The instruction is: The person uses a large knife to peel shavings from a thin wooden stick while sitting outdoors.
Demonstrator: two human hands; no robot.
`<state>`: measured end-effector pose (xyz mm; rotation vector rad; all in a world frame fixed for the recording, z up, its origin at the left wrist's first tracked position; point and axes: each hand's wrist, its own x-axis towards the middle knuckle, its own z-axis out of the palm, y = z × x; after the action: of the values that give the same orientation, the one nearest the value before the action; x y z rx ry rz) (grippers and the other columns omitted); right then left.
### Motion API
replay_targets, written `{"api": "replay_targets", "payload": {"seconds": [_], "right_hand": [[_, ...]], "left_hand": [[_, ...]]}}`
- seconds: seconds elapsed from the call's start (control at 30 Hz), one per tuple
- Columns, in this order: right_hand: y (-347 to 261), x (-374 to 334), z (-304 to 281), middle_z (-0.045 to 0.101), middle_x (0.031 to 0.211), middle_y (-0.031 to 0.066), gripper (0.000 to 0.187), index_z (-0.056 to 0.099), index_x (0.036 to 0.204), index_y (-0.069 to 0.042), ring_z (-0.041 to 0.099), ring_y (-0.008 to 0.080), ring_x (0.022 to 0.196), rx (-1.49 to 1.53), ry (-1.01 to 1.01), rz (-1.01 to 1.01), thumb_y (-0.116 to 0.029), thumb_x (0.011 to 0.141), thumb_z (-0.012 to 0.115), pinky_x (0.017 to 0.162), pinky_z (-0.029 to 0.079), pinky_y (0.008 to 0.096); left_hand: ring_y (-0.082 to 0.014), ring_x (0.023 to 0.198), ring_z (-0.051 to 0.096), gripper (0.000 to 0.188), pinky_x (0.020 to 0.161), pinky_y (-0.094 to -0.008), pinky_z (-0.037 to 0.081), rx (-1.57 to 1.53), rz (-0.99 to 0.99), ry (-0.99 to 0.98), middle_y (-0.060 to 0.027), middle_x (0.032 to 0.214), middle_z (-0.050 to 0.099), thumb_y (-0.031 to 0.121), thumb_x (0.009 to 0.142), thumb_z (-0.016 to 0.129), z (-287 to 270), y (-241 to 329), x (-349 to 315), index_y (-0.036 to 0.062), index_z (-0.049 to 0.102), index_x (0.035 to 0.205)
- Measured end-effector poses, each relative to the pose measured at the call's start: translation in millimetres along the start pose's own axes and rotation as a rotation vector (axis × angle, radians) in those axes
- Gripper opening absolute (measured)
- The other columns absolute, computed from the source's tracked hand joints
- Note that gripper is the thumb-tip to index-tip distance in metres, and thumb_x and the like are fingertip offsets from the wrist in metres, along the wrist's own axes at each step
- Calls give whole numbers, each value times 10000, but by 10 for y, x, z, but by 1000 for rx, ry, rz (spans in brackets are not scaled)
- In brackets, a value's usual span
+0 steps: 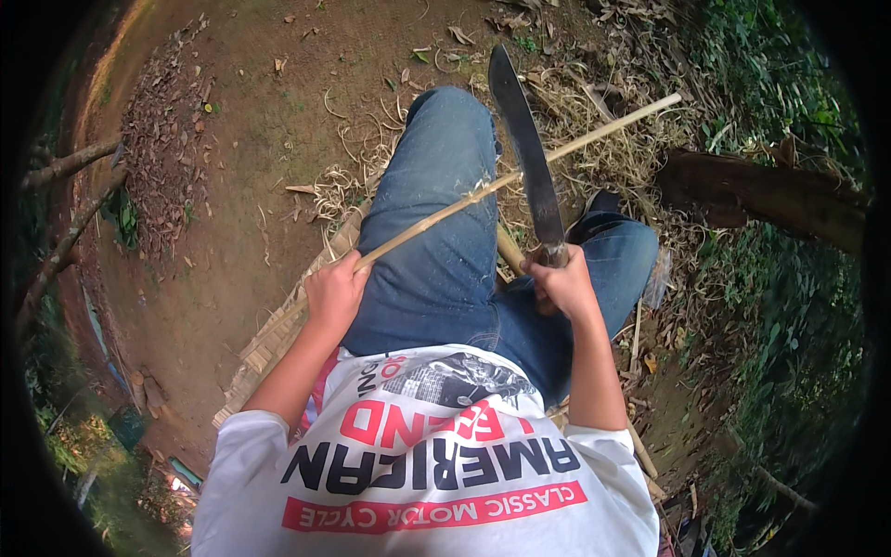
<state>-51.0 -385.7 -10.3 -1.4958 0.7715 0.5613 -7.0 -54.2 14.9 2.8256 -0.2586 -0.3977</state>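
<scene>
Slender tan wooden stick (478,194), gripped in L hand (334,292), spanned both edges of blue-denim L thigh (427,283); R hand (568,278) gripped dark curved steel machete (522,130); shallow blade angle seemed best.

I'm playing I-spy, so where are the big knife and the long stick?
Big knife (525,139): head view, middle of its dark blade.
Long stick (477,195): head view, on its shaft near the middle.
</scene>
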Motion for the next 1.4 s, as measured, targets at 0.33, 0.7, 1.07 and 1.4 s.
{"api": "replay_targets", "payload": {"seconds": [0.33, 0.7, 1.07, 1.4], "right_hand": [[-100, -95, -68, 539, 568, 7, 193, 577, 753, -16, 490, 94, 437, -160, -89, 23, -93, 772, 753, 391, 378, 278], [-200, -112, 39, 529, 581, -6, 201, 555, 765, -39, 490, 90, 454, -241, -143, -101, -52, 748, 754, 412, 384, 261], [-357, 5, -192, 538, 604, 16, 161, 601, 861, 0, 489, 94, 451, -187, -54, -69, 15, 720, 678, 423, 395, 268], [-260, 90, 2, 553, 600, 11, 110, 581, 774, -25, 499, 97, 447, 12, -104, -78, 34, 704, 641, 415, 397, 260]], "left_hand": [[-392, 648, 617, 216, 562, -483, 458, -3, -4, -19, -166, 659, 615, 287, 892, 619, -2, 32, -21, 75, 610, 850], [-394, 644, 613, 233, 561, -486, 454, -42, -22, 2, -169, 660, 612, 298, 895, 619, 4, -2, -32, 73, 612, 837], [-384, 654, 625, 198, 562, -479, 465, -10, -29, -29, -163, 682, 632, 288, 886, 625, -6, -12, -54, 90, 642, 894], [-387, 685, 632, 213, 588, -487, 467, -44, -38, -33, -171, 712, 642, 275, 880, 626, -19, 0, -41, 64, 641, 908]]}}
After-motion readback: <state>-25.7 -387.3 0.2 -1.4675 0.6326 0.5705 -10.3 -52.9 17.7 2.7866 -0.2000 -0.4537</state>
